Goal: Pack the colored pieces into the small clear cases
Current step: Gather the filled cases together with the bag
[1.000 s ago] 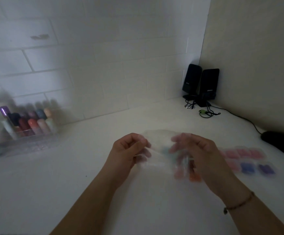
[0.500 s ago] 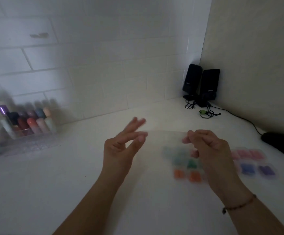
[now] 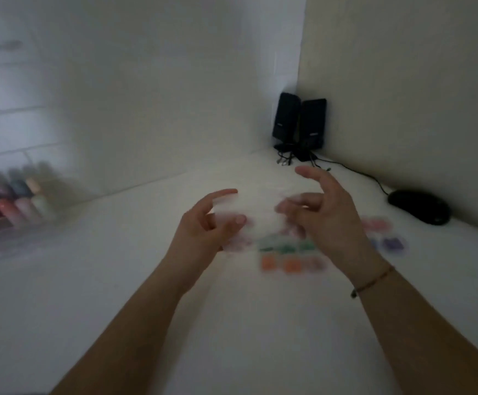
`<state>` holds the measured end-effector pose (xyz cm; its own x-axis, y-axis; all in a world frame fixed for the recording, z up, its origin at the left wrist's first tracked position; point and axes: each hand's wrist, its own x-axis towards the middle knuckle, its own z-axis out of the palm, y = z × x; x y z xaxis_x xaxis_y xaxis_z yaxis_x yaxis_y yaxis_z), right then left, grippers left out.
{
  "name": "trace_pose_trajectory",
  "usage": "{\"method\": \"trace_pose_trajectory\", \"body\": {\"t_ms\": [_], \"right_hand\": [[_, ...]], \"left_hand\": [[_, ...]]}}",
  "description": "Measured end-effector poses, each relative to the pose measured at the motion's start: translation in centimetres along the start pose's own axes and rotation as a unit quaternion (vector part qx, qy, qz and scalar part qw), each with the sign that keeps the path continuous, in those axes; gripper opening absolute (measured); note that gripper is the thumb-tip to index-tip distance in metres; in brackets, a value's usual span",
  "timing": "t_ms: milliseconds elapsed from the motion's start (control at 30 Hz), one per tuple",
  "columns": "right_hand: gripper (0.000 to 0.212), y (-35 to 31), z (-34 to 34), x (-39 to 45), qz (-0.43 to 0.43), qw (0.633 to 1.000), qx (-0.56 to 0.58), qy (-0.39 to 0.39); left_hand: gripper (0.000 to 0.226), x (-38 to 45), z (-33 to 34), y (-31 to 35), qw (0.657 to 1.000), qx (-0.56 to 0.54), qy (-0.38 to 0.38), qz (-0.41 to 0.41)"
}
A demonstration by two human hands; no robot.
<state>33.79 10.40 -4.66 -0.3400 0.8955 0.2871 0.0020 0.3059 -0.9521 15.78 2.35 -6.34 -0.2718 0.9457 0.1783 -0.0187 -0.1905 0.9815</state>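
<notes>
White table [image 3: 61, 323] bore everything. Black speakers [image 3: 299, 129] stood in the far corner; black mouse [image 3: 419, 206] right of them, nearer. Left hand [image 3: 203, 229] and right hand [image 3: 326, 220], fingers spread, gripping nothing certain; blurred clear case [image 3: 249, 212] between them. Colored pieces [image 3: 286, 255] lay below right hand, blurred.

A dim corner of a home desk area: a white table [image 3: 118, 280] meets a white brick-patterned wall [image 3: 18, 124], with two black computer speakers [image 3: 299, 125] in the corner, a black mouse [image 3: 419, 206], and blurred nail polish bottles [image 3: 18, 201] in a clear organizer.
</notes>
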Motion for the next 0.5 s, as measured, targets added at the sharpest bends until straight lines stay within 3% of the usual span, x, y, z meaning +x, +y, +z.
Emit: {"method": "trace_pose_trajectory", "body": {"t_ms": [100,200,367,500], "right_hand": [[0.035,-2.5,-4.6,-1.4,0.028,0.994,0.002,-0.102],[0.025,-3.8,-10.9,-5.0,0.024,0.987,0.006,-0.162],[0.014,-4.1,-21.0,-14.0,-0.024,0.991,0.122,-0.049],[0.019,-2.1,-26.6,-22.3,0.002,0.992,0.114,0.053]], "left_hand": [[0.022,-0.4,2.4,1.6,0.998,0.032,-0.047,0.04],[0.026,-1.5,6.2,3.0,0.99,-0.04,-0.134,0.028],[0.028,-4.5,14.6,3.3,0.95,-0.112,-0.29,-0.03],[0.021,-8.0,21.6,1.7,0.917,-0.074,-0.392,-0.024]]}}
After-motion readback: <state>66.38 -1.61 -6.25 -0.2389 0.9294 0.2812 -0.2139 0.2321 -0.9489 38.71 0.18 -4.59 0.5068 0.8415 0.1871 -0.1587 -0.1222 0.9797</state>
